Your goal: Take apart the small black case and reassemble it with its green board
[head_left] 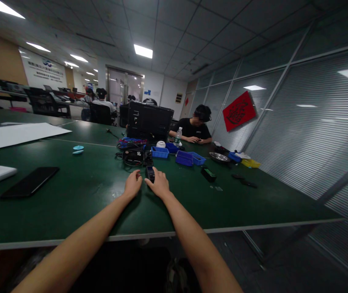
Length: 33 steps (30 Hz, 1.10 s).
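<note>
Reference landmark: the black monitor (150,122), seen from behind, standing on the green table (55,211). The small black device (150,173) lies on the table in front of the monitor, on the wearer's side. The right hand (159,184) is partly closed around it, thumb at the near end and fingers along the right side; this placement probably steadies the device while leaving its upper face exposed. Grip pressure cannot be determined. The left hand (133,184), also in front of the monitor, is half curled just beside the device; whether it holds anything small cannot be determined. Its position presumably keeps it ready as a support. Black cabled equipment (133,156) and a blue tray (159,152) sit between the monitor and the hands, apparently set back to leave working room. A co-worker (195,129) sits to the right of the monitor.
</note>
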Tool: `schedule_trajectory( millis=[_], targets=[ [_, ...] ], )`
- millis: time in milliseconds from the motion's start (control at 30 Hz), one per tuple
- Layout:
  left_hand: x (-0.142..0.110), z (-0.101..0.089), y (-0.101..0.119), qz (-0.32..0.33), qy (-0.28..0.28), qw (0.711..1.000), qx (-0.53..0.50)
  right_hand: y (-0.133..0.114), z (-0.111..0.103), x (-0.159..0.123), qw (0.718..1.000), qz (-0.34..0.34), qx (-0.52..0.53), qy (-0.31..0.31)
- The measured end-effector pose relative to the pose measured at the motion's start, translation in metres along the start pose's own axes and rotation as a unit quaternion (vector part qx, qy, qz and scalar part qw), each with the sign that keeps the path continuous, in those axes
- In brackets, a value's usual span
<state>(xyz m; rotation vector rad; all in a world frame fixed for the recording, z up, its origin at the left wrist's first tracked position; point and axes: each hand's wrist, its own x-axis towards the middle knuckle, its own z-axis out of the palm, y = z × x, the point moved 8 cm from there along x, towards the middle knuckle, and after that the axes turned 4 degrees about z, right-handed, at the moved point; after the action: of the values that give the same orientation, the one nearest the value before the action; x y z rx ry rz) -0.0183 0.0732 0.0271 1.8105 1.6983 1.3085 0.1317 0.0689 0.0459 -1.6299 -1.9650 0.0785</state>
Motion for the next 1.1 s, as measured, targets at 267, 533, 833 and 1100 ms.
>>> schedule_trajectory(
  millis=[267, 533, 833, 1100],
  targets=[
    [0.000, -0.004, -0.002, -0.001, -0.032, 0.999, 0.039, 0.036, 0.003, 0.008, 0.995, 0.070, -0.057, -0.037],
    [-0.001, -0.003, -0.002, 0.005, -0.077, 0.996, 0.045, 0.120, -0.033, 0.010, 0.960, 0.272, -0.052, 0.023],
    [-0.001, -0.001, -0.004, 0.008, -0.085, 0.996, 0.032, 0.172, -0.064, -0.007, 0.909, 0.397, -0.032, 0.126],
    [-0.001, 0.000, -0.007, 0.007, -0.082, 0.996, 0.031, 0.180, -0.071, -0.006, 0.889, 0.433, -0.097, 0.112]
  ],
)
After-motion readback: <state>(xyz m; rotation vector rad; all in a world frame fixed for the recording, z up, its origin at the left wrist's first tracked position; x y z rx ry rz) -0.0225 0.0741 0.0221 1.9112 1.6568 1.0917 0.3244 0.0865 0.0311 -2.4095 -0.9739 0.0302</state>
